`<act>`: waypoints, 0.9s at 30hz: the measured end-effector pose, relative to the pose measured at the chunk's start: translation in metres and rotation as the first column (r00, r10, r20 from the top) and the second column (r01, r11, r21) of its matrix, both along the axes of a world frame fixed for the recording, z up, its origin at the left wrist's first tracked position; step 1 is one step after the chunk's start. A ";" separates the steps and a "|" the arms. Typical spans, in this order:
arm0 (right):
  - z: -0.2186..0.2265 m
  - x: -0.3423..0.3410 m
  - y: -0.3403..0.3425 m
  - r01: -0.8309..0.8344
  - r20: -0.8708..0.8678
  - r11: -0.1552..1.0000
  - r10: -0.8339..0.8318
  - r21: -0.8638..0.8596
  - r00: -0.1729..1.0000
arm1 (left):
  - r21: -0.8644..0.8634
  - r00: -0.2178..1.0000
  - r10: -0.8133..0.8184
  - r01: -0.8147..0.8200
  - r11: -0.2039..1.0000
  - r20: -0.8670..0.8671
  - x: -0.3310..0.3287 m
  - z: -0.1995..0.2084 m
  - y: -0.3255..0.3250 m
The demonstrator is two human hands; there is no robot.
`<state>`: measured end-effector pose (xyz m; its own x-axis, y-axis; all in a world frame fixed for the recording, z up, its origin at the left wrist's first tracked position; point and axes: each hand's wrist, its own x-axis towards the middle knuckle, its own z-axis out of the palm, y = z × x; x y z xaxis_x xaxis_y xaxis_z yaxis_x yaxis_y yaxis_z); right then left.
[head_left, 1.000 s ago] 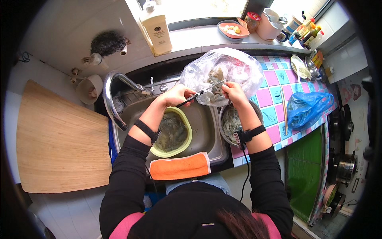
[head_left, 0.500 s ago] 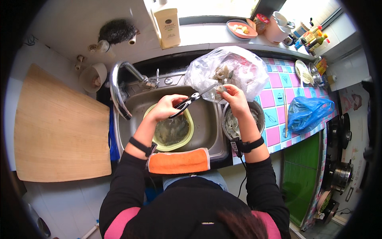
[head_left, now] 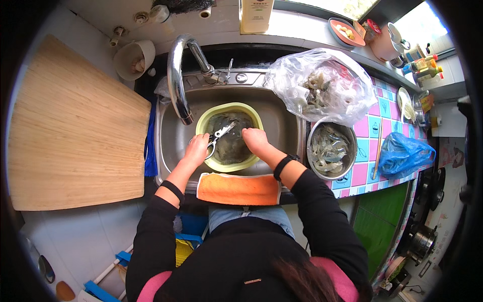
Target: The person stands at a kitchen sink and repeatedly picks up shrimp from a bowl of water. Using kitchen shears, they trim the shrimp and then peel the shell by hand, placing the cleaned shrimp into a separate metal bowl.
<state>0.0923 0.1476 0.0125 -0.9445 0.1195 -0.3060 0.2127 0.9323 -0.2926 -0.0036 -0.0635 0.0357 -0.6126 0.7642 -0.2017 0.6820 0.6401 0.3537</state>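
My left hand (head_left: pixel 197 149) grips a pair of scissors (head_left: pixel 221 132) by its dark and white handles, the metal blades angled over a pale yellow basin (head_left: pixel 203 122). Inside the basin, which sits in the steel sink, is murky water with greyish shrimp (head_left: pixel 229 146). At the basin's right side my right hand (head_left: pixel 255 140) is closed, its fingertips pointing inward; what it holds, if anything, is hidden. To the right, a round steel bowl (head_left: pixel 353 153) holds several grey, translucent shrimp (head_left: pixel 328 148). Behind that bowl lies an open clear plastic bag (head_left: pixel 347 83) with more shrimp pieces inside.
A chrome faucet (head_left: pixel 177 75) arches over the sink's left part (head_left: pixel 173 110). An orange cloth (head_left: pixel 239 190) covers the front edge. A wooden board (head_left: pixel 80 131) stands left. On the right counter are a blue plastic bag (head_left: pixel 402 156) and chopsticks (head_left: pixel 378 146).
My right hand has moved from the clear bag, where it held a shrimp, leftward to the basin. My left hand with the scissors has come lower over the basin. The view has shifted.
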 end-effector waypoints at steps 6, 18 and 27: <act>-0.016 -0.012 -0.023 -0.283 0.185 0.957 0.266 0.069 0.946 | -0.085 0.985 -0.076 0.063 0.994 -0.153 0.000 -0.012 0.010; 0.085 0.020 0.024 0.121 0.196 -0.155 -0.827 -0.980 0.527 | 0.388 0.374 -0.168 -0.654 0.650 0.912 0.022 0.075 0.142; 0.112 0.046 0.079 0.023 0.094 -0.091 -0.959 -0.996 0.266 | 0.433 0.307 -0.306 -0.668 0.605 0.901 0.044 0.106 0.234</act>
<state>0.1382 0.2269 0.1243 -0.5438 0.8132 -0.2074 -0.2035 -0.3675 -0.9075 0.0401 0.1710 0.1414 -0.5619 0.7981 -0.2175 -0.4577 -0.0810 0.8854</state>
